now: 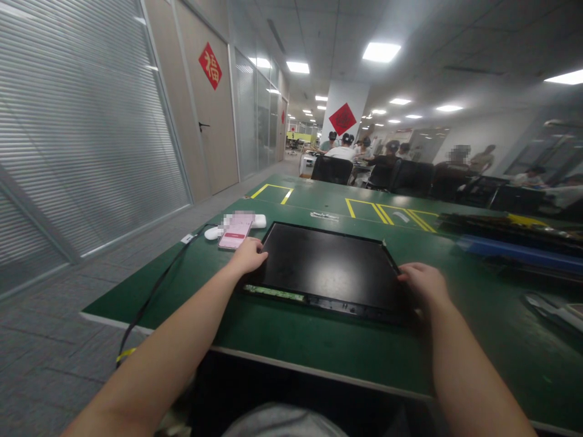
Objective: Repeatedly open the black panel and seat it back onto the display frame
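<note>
A black LCD panel (328,261) lies screen up, flat or nearly so, over the green table in front of me. A thin green circuit strip (273,293) shows along its near edge, toward the left. My left hand (248,256) is closed on the panel's left edge, thumb and fingers bent at the rim. At the right edge, my right hand (423,284) grips the frame with its fingertips; its lower fingers are in shadow and partly hidden. Whether the panel is lifted slightly off the tabletop, I cannot tell.
A lit phone (237,232) rests against a white object (259,221) beyond my left hand. A black cable (157,285) hangs over the left table edge. Dark strips (510,227) and a blue bar (523,252) lie at right. People sit at desks farther back.
</note>
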Action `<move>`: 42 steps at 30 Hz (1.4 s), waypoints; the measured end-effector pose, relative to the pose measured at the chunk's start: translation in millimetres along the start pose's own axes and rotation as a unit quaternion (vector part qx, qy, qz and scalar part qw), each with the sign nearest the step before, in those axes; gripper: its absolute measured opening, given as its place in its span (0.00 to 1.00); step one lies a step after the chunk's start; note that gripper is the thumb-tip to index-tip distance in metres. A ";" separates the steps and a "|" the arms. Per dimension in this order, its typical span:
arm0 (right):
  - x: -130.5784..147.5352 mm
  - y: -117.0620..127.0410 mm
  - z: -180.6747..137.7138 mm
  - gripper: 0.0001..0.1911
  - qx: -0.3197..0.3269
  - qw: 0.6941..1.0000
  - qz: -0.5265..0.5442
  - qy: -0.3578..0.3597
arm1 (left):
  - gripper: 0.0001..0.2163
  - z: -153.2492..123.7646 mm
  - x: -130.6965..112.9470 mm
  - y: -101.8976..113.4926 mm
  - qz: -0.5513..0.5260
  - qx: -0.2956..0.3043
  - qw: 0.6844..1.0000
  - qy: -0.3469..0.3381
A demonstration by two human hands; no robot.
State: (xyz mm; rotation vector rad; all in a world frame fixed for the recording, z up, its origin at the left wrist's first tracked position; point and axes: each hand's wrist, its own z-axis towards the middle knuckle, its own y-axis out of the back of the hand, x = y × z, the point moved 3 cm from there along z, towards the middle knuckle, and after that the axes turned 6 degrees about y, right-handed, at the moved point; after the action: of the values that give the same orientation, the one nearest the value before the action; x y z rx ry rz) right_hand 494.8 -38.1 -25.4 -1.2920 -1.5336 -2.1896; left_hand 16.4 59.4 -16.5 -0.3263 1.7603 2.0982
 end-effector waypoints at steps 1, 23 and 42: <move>-0.4 -0.4 0.3 0.18 -0.001 1.000 0.006 -0.001 | 0.08 -0.1 0.1 0.0 -0.001 -0.001 1.000 -0.001; 11.2 0.0 -7.4 0.14 -0.024 0.996 -0.079 0.025 | 0.20 -37.2 -44.7 -1.7 -0.066 0.030 0.974 -0.214; 15.1 0.6 -10.5 0.15 -0.021 0.996 -0.084 0.033 | 0.13 -53.2 -70.2 0.9 -0.118 0.150 0.924 -0.332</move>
State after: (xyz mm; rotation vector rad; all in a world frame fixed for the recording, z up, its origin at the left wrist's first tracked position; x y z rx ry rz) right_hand 480.1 -42.3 -15.1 -1.1267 -1.6348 -2.3528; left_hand 75.7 -2.6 3.3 0.2314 1.4915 1.4865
